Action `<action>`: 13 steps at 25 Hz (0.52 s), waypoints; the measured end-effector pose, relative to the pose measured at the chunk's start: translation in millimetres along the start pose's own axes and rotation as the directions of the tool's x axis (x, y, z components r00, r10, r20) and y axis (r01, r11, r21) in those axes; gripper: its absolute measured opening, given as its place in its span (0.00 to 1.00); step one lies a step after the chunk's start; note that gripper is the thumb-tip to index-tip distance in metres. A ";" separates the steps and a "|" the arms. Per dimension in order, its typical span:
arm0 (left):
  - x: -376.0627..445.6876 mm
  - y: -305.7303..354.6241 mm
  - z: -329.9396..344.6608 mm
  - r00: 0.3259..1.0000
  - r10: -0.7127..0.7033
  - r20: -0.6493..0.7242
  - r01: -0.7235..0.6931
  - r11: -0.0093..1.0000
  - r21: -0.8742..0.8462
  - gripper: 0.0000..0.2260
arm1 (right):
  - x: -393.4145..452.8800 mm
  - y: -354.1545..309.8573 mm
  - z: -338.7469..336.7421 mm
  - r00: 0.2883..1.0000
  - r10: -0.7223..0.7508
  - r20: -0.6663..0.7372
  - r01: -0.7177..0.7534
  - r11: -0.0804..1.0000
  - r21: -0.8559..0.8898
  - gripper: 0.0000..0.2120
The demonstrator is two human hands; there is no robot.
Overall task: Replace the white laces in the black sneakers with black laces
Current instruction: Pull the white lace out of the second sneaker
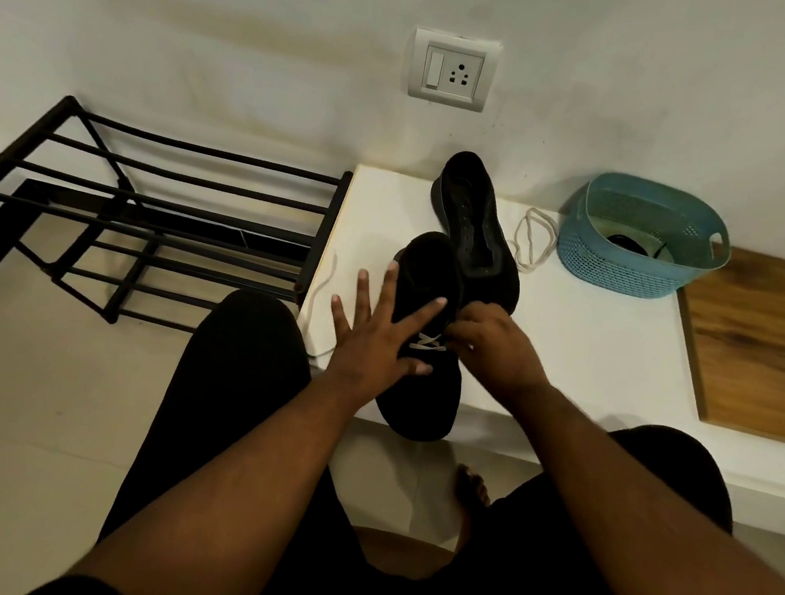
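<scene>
Two black sneakers sit on the white worktop (596,352), and they tell how far the job has got. The near sneaker (417,399) lies at the front edge with its toe hanging slightly over, close to the person so both hands can work it; only a short crossing of white lace (428,342) remains in its eyelets near the toe. The left hand (379,332) lies flat across the shoe from the nine o'clock side, fingers straight and spread, gripping nothing; I judge it is pinning the shoe down so it does not slide. The right hand (488,343) comes in from three o'clock with fingers curled at the lace rows, apparently pinching the lace to draw it out, though the pinch itself is hidden by the knuckles.

The far sneaker (480,229) lies at twelve o'clock from the near one, touching it, eyelets bare, so it seems already stripped. A loose white lace (534,238) is coiled just beside it, toward two o'clock, and another white strand (320,283) trails off the worktop's left edge at ten o'clock. The blue basket (645,239), farther out at two o'clock, holds something dark, likely the black laces, kept within reach. A black shoe rack (143,217) stands on the floor at nine o'clock.
</scene>
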State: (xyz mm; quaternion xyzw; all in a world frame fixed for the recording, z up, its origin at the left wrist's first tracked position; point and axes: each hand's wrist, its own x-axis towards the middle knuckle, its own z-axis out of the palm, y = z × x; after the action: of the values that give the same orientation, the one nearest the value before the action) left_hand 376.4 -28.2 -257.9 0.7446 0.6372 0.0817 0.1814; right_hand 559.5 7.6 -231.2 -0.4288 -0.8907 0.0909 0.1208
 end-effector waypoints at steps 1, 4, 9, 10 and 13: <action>2.2 -0.3 4.5 0.998 0.022 0.058 -0.025 0.998 0.050 0.41 | -6.6 -1.4 3.9 0.999 0.025 0.024 -0.025 1.000 0.014 0.04; 9.7 -2.0 12.2 0.992 0.071 0.108 -0.085 0.988 0.132 0.44 | -13.0 0.7 12.3 0.989 0.103 0.111 -0.103 0.995 0.002 0.07; 14.4 -6.4 15.0 0.987 0.065 0.144 -0.093 0.976 0.199 0.44 | -6.4 -1.5 19.7 0.989 0.127 0.071 -0.136 0.981 0.137 0.09; 15.1 -7.7 15.6 0.987 0.058 0.146 -0.089 0.974 0.209 0.43 | -5.2 -0.4 22.6 0.988 0.131 0.082 -0.141 0.982 0.127 0.10; 15.8 -11.6 16.8 0.988 0.036 0.149 -0.069 0.973 0.221 0.44 | -0.6 -1.9 33.1 0.968 0.181 0.174 -0.188 0.982 0.023 0.12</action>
State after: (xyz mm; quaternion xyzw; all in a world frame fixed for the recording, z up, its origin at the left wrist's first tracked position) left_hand 374.5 -14.1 -279.4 0.7810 0.6075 -0.0401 0.1391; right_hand 548.7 4.0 -262.4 -0.4980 -0.8520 0.1556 0.0432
